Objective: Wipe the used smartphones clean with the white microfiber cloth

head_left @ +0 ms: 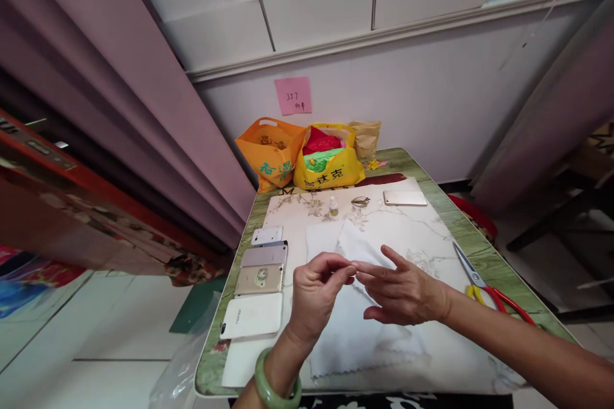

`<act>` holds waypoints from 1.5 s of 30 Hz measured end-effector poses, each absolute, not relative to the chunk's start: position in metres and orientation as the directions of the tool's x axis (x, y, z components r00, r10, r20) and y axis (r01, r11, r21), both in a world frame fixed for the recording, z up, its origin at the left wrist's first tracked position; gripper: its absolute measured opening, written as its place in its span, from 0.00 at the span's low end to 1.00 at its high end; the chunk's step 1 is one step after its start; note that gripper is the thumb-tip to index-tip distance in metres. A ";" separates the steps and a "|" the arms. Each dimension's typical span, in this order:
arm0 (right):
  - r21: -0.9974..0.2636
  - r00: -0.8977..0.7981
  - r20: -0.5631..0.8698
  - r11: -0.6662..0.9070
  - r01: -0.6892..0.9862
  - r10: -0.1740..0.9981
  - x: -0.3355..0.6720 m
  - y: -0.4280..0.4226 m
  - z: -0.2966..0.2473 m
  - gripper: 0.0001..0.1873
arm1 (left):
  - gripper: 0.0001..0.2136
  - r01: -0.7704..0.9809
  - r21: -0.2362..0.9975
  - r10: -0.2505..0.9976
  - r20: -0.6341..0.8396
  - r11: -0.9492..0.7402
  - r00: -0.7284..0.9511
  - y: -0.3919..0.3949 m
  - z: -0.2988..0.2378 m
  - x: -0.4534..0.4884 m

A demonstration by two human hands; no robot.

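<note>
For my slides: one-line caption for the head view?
Left hand and right hand bring fingertips close over a white cloth, phones at left, scissors at right.

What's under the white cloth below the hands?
The white cloth lies on a pale floral-print mat, itself on the green table. Anything flat between cloth and mat is covered, so cannot be told.
</note>
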State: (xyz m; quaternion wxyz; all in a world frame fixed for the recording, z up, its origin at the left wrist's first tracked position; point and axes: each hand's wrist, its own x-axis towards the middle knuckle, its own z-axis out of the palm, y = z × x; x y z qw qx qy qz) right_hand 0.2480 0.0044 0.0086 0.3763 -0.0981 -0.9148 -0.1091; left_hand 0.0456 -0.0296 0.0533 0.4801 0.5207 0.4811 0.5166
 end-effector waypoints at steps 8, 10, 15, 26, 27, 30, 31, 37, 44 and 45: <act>0.143 -0.718 0.692 0.961 0.239 0.075 0.242 0.001 0.011 0.13 | 0.10 -0.051 0.999 0.999 0.009 -0.007 0.044 -0.029 0.055 0.040; 0.137 -0.711 0.698 0.960 0.243 0.081 0.238 -0.001 0.014 0.13 | 0.09 -0.048 0.999 0.997 0.022 -0.018 0.079 -0.029 0.055 0.037; 0.100 -0.673 0.733 0.964 0.247 0.097 0.228 -0.007 0.019 0.14 | 0.08 0.001 0.994 0.988 0.111 -0.112 0.105 -0.031 0.057 0.033; -0.090 -0.645 0.736 0.974 0.206 0.204 0.226 -0.009 0.014 0.13 | 0.09 0.085 0.990 0.982 0.099 -0.114 0.163 -0.030 0.055 0.020; -0.113 -0.633 0.744 0.974 0.197 0.214 0.226 -0.009 0.015 0.13 | 0.08 0.128 0.980 0.977 0.131 -0.153 0.168 -0.030 0.056 0.019; -0.168 -0.594 0.767 0.970 0.179 0.242 0.224 -0.011 0.016 0.14 | 0.07 0.189 0.955 0.964 0.197 -0.230 0.180 -0.031 0.060 0.018; -0.179 -0.584 0.772 0.968 0.176 0.249 0.223 -0.011 0.017 0.14 | 0.07 0.189 0.954 0.962 0.199 -0.234 0.189 -0.031 0.061 0.018; -0.207 -0.597 0.752 0.960 0.190 0.280 0.219 -0.016 0.010 0.10 | 0.09 0.107 0.991 0.963 0.054 -0.085 0.266 -0.025 0.038 0.023; -0.502 -0.432 0.392 0.582 0.640 0.813 0.206 0.011 -0.052 0.12 | 0.11 0.470 0.873 0.960 -0.232 0.134 0.156 -0.008 -0.024 0.005; -0.530 -0.398 0.301 0.499 0.686 0.866 0.204 0.015 -0.062 0.14 | 0.13 0.525 0.844 0.965 -0.218 0.111 0.146 -0.008 -0.028 -0.003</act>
